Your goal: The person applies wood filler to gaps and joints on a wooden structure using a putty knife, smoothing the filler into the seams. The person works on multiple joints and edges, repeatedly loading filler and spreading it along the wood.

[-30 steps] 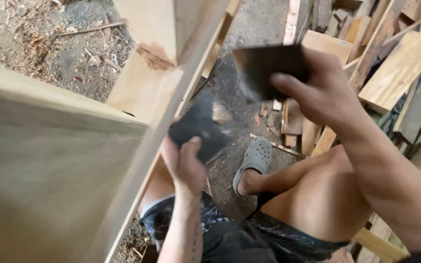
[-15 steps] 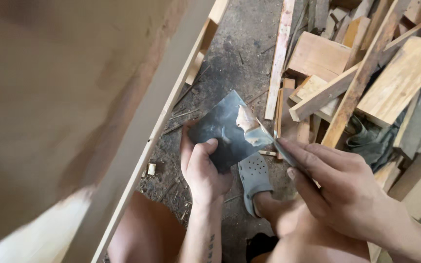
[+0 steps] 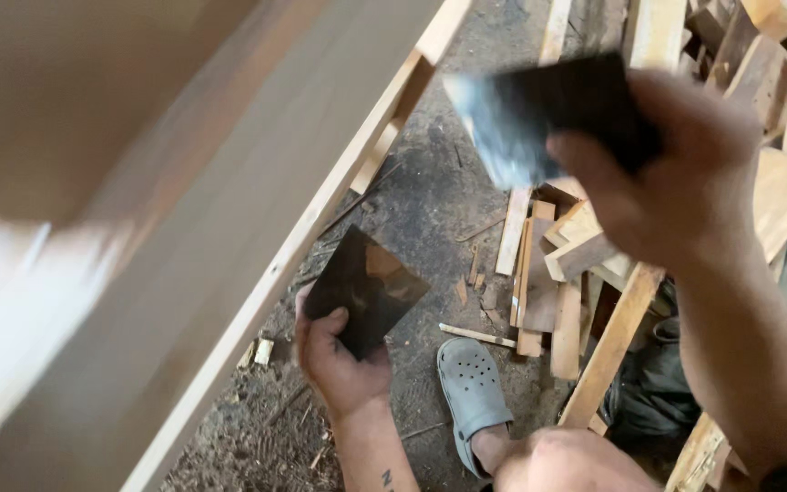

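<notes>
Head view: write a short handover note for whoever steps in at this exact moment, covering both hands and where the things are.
Left hand: low beside the pale wooden frame, gripping a dark square sheet by its lower corner.
Right hand: raised, holding a second dark sheet, blurred.
Around: offcut planks piled on the dirt floor; a grey clog on the person's foot.
Done: both sheets are in hand.
Left: neither sheet is on the frame; whether its surface has been worked cannot be told.

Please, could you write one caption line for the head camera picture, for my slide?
Left hand and raised right hand each hold a dark square sheet beside a pale wooden frame.
</notes>
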